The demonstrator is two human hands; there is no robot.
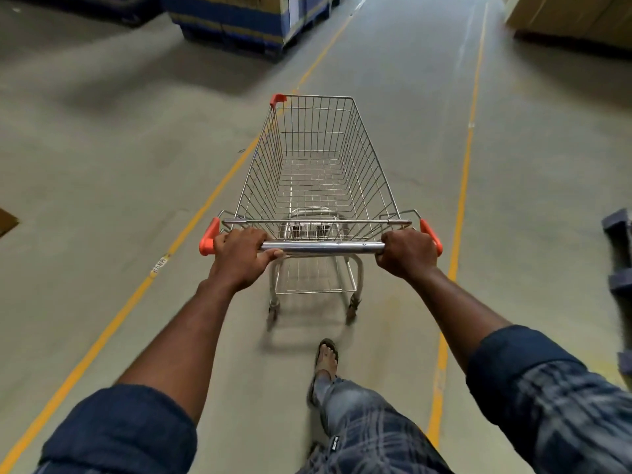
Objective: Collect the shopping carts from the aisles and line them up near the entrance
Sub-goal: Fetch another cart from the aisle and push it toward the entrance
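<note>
wire shopping cart (318, 172) upright on its wheels in the middle of a warehouse aisle, nose pointing away down the grey concrete floor (102, 165), between two painted yellow lines (461, 200), closer to the left one.

left hand (239, 254) clenched around the left end of the steel handle bar (325, 248), fingers wrapped over the top, thumb lying along the near side, just inside an orange end cap (209, 237). right hand (407, 253) clamped around the right end of the same bar, knuckles up, just beside the second orange cap (431, 236). both forearms bare and stretched forward, rolled dark blue cuffs (116, 432) near the elbows.

below the bar, one foot in a dark sandal (327, 354) on the floor just behind the rear wheels, plaid trouser leg (369, 422) above it. a third orange guard (277, 100) on the front left corner of the basket.

at the far left of the aisle, a stack of blue-and-tan cartons (239, 18); at the far right, pale cardboard boxes (574, 18). at the right edge, part of a blue-grey plastic pallet (617, 254), well apart from the cart. a scrap of brown cardboard (7, 220) at the left edge. outer parts of the view blurred.
</note>
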